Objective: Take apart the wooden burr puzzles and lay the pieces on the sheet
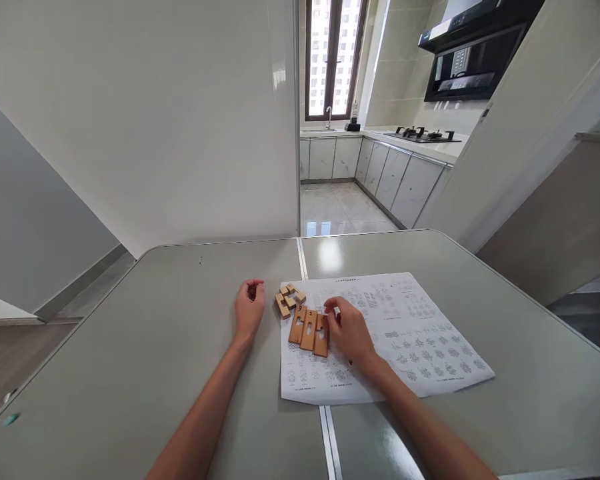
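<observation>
My left hand (251, 310) rests on the table, its fingers curled into a loose fist with nothing visible in it. Just to its right lies a small cluster of notched wooden blocks (289, 301), partly on the paper's left edge. Three flat wooden plates with cut-out slots lie side by side on a printed sheet (380, 333): the left plate (297, 325) is marked 3, the middle plate (309, 330) 2. My right hand (349, 330) is over the sheet, bent fingers apart at the upper right corner of the right plate (321, 337). A small dark spot shows under that hand.
The grey table (145, 347) has a pale seam (329, 440) running across it. A small green object (11, 419) lies near its left edge. Beyond the table stand a white wall panel (205, 133) and a kitchen with a gas stove (423, 135).
</observation>
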### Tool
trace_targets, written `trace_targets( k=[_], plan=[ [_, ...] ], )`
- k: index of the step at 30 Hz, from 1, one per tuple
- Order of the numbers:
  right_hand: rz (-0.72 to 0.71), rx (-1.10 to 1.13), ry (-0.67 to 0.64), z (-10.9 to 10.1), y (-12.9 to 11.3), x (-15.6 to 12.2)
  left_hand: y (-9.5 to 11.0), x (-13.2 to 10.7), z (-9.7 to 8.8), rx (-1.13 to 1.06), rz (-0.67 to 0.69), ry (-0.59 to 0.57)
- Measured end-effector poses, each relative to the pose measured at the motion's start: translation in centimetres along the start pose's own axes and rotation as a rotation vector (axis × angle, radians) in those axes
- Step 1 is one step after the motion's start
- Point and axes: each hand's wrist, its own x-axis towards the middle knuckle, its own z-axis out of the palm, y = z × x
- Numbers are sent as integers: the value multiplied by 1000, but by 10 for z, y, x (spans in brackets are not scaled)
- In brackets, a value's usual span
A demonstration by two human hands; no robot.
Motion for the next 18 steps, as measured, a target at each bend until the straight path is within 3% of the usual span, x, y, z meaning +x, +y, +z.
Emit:
trace_targets(
  k=[5, 18],
  plan=[
    [88, 129, 27, -2, 6, 5, 0, -1, 0, -14, -8, -55],
    [74, 107, 24, 0, 0, 4, 1, -2, 2, -6, 18, -125]
  ],
)
